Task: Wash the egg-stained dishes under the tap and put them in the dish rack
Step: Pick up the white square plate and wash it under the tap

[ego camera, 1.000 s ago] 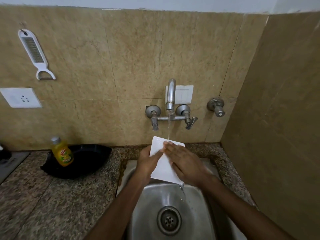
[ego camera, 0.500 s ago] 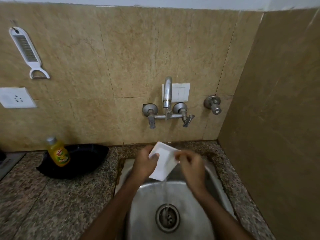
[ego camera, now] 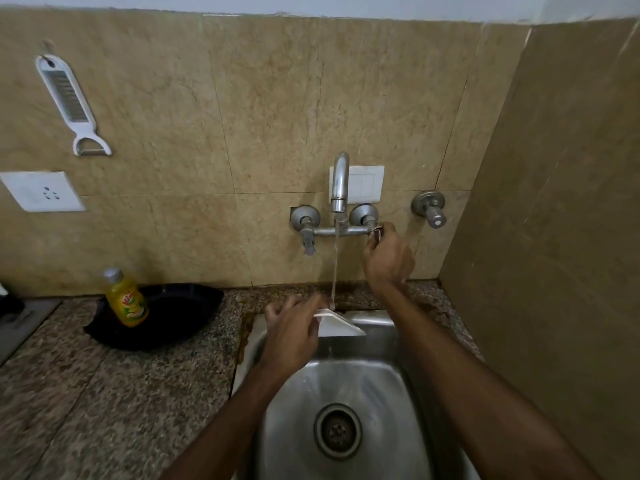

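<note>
My left hand (ego camera: 292, 336) holds a white square plate (ego camera: 337, 325) over the back of the steel sink (ego camera: 391, 393), mostly hidden behind the hand and seen nearly edge-on. A thin stream of water falls from the wall tap (ego camera: 338, 183) onto the plate's far edge. My right hand (ego camera: 388, 258) is raised to the tap's right handle (ego camera: 376, 233), with fingers curled round it.
A black pan (ego camera: 173, 317) lies on the granite counter (ego camera: 104, 393) left of the sink, with a yellow dish-soap bottle (ego camera: 126, 299) in front of it. A white peeler (ego camera: 67, 102) hangs on the tiled wall. A side wall stands close on the right.
My right hand left the plate and rose to the tap's right handle. My left hand alone now holds the plate, tipped flatter. The water stream has thinned.
</note>
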